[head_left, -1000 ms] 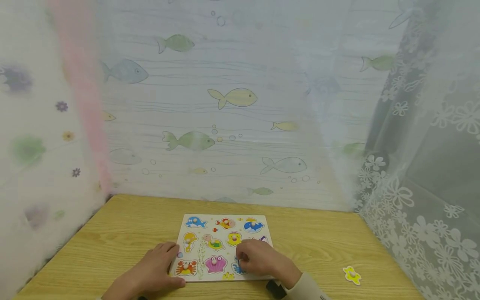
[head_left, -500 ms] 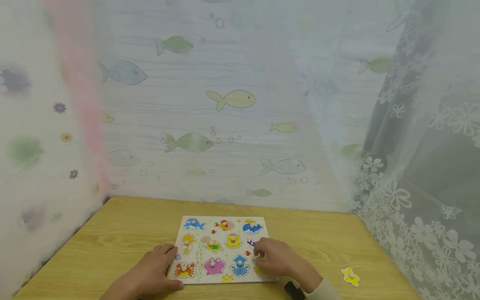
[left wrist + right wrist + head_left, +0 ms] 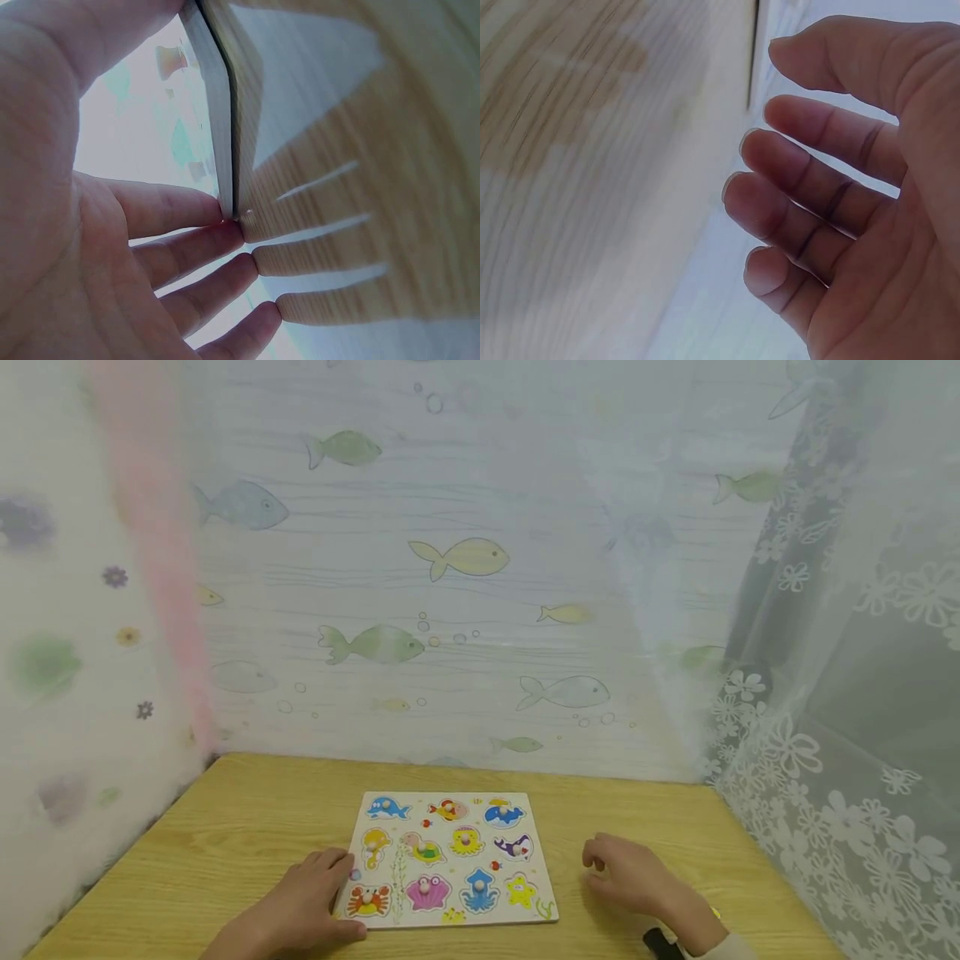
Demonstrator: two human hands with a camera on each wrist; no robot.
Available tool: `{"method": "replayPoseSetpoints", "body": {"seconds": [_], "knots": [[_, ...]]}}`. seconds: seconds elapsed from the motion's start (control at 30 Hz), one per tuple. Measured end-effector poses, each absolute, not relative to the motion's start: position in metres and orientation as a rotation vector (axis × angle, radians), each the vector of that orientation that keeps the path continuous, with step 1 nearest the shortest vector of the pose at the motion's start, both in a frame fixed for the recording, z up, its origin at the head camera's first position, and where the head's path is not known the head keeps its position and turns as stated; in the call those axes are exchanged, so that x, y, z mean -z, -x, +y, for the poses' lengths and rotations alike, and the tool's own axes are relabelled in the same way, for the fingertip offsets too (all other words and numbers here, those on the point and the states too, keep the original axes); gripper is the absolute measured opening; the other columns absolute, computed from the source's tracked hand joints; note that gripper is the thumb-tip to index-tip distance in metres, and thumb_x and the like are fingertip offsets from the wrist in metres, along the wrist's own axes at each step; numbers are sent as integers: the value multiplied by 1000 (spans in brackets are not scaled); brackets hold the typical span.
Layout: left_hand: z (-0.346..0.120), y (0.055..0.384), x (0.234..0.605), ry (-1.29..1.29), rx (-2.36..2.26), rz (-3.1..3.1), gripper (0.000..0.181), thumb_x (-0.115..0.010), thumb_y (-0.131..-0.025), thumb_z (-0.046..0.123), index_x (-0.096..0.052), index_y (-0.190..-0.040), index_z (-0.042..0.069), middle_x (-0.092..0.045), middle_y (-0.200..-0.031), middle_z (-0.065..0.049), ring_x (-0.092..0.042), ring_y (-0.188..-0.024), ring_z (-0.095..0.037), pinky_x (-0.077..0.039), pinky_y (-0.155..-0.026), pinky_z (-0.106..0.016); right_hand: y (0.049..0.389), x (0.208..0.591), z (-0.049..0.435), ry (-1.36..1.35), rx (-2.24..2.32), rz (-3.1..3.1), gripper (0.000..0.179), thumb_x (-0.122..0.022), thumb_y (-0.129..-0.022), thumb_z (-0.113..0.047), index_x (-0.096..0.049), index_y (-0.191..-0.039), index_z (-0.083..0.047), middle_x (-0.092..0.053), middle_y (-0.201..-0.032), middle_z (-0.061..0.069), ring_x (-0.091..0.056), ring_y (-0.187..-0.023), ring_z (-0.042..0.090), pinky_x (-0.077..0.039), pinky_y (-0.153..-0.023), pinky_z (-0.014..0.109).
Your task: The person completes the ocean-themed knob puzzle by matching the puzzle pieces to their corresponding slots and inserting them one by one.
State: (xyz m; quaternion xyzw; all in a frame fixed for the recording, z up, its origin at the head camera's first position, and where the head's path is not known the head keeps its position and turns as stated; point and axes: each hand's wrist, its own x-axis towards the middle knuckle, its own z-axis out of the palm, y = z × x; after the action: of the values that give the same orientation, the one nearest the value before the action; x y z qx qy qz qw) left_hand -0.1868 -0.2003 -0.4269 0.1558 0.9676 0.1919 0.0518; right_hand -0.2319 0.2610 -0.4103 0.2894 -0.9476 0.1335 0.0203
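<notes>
A pale wooden peg puzzle board (image 3: 453, 908) lies on the table, with knobbed sea-animal pieces in it. Among them are a blue squid (image 3: 479, 892), a pink shell (image 3: 428, 892) and a purple-black whale (image 3: 514, 847). At its lower right, a yellow starfish picture (image 3: 521, 891) shows no knob. My left hand (image 3: 303, 897) rests at the board's near left corner, thumb at the near edge and nearly straight fingers (image 3: 191, 251) along the side. My right hand (image 3: 633, 877), fingers loosely bent and holding nothing, is over the table right of the board. Its wrist mostly hides a loose yellow starfish piece (image 3: 716, 912).
The wood-grain table (image 3: 277, 810) extends around the board. Behind it hangs a pale curtain (image 3: 465, 693) printed with fish. A flower-patterned sheer curtain (image 3: 847, 827) borders the right side, and a white floral one (image 3: 90, 777) the left.
My right hand has moved from over the squid, across the board's right side, to the table on the right, uncovering the squid, whale and starfish picture. My left hand has stayed at the corner.
</notes>
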Motion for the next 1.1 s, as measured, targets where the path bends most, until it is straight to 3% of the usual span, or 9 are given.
{"method": "replayPoseSetpoints", "body": {"seconds": [0.53, 1.1], "knots": [[-201, 186, 427, -481, -588, 2946, 97, -75, -66, 63, -50, -135, 0, -46, -135, -13, -41, -124, -35, -31, -99, -61, 221, 406, 335, -702, -422, -3064, 15, -71, -85, -24, -59, -89, -17, -47, -83, -8, -43, -70, 4, -39, -56, 28], [-201, 186, 427, -522, -588, 2962, 97, -74, -66, 64, -50, -135, -1, -47, -134, -13, -42, -123, -34, -33, -98, -60, 208, 416, 367, -460, -321, -3091, 9, -69, -80, -22, -61, -83, -18, -50, -76, -6, -45, -68, 8, -42, -59, 31]]}}
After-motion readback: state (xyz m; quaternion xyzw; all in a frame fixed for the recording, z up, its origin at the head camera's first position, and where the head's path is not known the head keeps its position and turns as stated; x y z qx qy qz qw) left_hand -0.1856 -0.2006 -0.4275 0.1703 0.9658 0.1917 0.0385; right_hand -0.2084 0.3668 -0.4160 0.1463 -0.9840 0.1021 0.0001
